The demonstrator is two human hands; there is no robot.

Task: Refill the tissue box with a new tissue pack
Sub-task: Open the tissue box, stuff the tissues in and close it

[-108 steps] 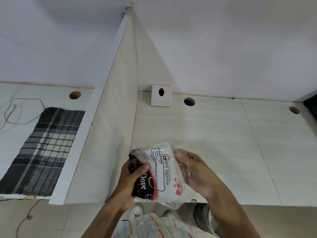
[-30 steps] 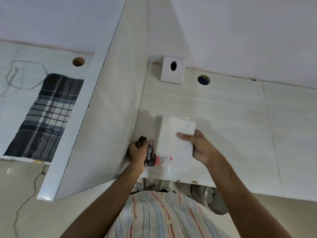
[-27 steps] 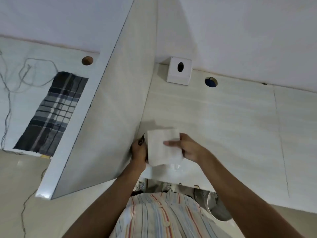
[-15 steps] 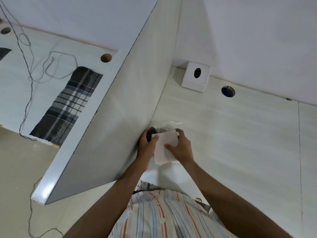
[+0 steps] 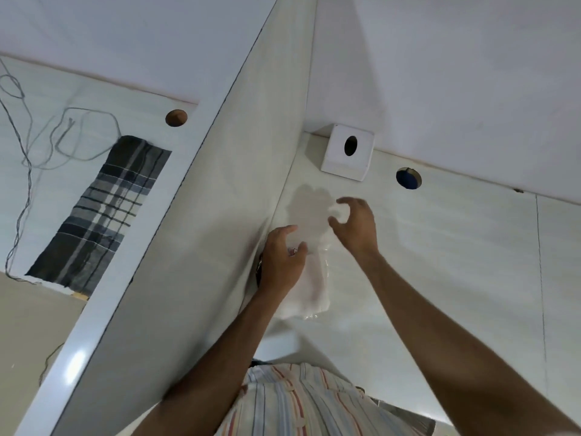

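Fingers on the right hand (image 5: pixel 355 226) are spread and curled in the air, gripping nothing, hovering over the table (image 5: pixel 456 262) just short of the white tissue box (image 5: pixel 347 157). That box sits at the back in the corner, against the wall and near the upright divider panel (image 5: pixel 220 215), with its oval opening facing up toward the camera. So from the right hand it's straight ahead and a little left, and that hand is clearly the nearer one.

Left hand (image 5: pixel 281 262) is lower, pressed down on the tissue pack (image 5: pixel 309 278); fingers (image 5: pixel 284 232) bent over its upper end, looks like a loose hold rather than a firm clench. The pack lies flat on the table beside the divider, long axis running from the person toward the box, clear wrapper crumpled around it. My guess is the right hand goes for the box next.
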